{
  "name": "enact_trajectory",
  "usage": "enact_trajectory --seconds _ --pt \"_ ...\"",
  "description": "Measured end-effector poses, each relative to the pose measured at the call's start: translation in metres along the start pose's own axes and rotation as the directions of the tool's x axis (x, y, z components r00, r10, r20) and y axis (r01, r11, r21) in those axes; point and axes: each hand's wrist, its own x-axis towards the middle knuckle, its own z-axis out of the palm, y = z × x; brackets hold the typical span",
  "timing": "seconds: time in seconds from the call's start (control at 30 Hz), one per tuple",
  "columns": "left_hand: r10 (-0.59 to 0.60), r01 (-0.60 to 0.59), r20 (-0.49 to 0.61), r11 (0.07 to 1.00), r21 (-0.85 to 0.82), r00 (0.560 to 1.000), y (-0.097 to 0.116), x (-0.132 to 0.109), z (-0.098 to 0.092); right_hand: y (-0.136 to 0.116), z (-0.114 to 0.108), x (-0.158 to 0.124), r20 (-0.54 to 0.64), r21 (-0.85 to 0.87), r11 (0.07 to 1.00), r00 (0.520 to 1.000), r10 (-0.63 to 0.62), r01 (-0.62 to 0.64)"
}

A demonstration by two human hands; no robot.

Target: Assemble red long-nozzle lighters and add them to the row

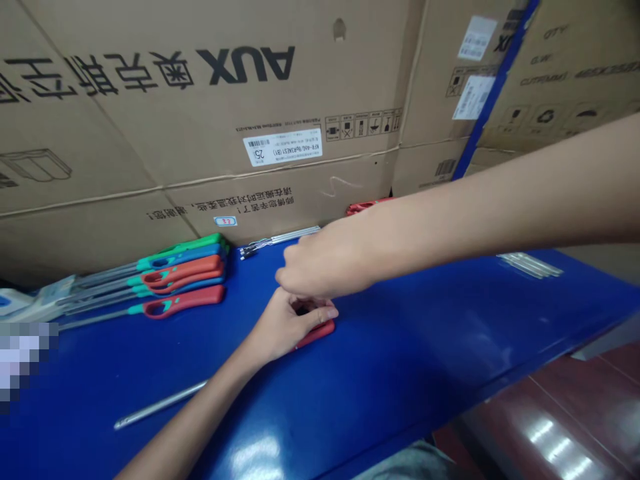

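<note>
My left hand (287, 323) is closed around the red handle (320, 333) of a long-reach lighter lying on the blue table, its thumb along the top. A bare metal tube (163, 404) runs out to the left beneath my left forearm and lines up with that handle; their join is hidden. Just above, my right hand (327, 263) is curled with its fingers bent down over the handle. Whatever its fingertips pinch is out of sight. To the left lie several finished-looking lighters (185, 303) with red, orange, blue and green handles.
A cardboard wall (200, 133) stands along the back of the blue table (425, 353). Against it lie thin metal rods with wires (295, 235) and red parts (367, 205) partly behind my right arm. Several clear-looking sticks (533, 265) lie right. Tiled floor (560, 427) shows beyond the front edge.
</note>
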Motion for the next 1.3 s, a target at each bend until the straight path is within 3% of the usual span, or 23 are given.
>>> enact_trajectory --seconds 0.07,0.13,0.23,0.43,0.6,0.7,0.8,0.87,1.03,1.2,1.3 --pt "-0.003 0.003 0.001 1.0 -0.001 1.0 -0.001 0.0 0.0 0.003 0.0 -0.001 0.065 -0.16 0.97 0.983 -0.173 0.181" --pt "0.007 -0.007 -0.018 1.0 0.002 1.0 -0.002 -0.001 0.0 0.008 0.0 -0.001 0.15 -0.239 0.888 0.919 -0.365 0.392" --pt "0.034 -0.033 -0.026 0.999 0.031 0.999 -0.004 -0.001 0.0 0.012 -0.003 -0.001 0.223 -0.265 0.776 0.819 -0.529 0.573" --pt "0.022 -0.021 0.018 0.999 -0.034 1.0 -0.009 0.0 0.0 0.016 -0.001 0.002 0.279 -0.438 0.732 0.853 -0.44 0.521" --pt "0.047 -0.046 0.017 0.998 -0.041 0.999 -0.01 0.001 0.0 0.02 -0.002 0.002 0.315 -0.279 0.816 0.851 -0.42 0.506" --pt "0.051 -0.05 0.015 0.998 -0.037 0.999 -0.01 0.0 0.001 0.019 0.0 0.001 0.302 -0.265 0.8 0.835 -0.461 0.538" --pt "0.054 -0.053 0.028 0.998 -0.027 0.998 -0.009 0.0 0.001 0.016 0.001 0.001 0.259 -0.394 0.802 0.891 -0.373 0.45" --pt "0.057 -0.057 0.029 0.998 -0.026 0.998 -0.01 0.0 0.001 0.015 0.0 0.0 0.274 -0.383 0.83 0.908 -0.317 0.405" --pt "0.073 -0.073 0.002 0.997 -0.027 0.997 -0.012 0.0 0.001 0.015 -0.002 -0.002 0.309 -0.221 0.829 0.843 -0.439 0.513" --pt "0.082 -0.082 0.043 0.997 -0.014 0.996 -0.012 0.0 0.001 0.014 0.002 0.0 0.271 -0.367 0.834 0.905 -0.329 0.413" --pt "0.077 -0.077 0.034 0.997 -0.024 0.996 -0.01 0.0 0.001 0.014 -0.001 0.001 0.348 -0.301 0.829 0.864 -0.364 0.471"
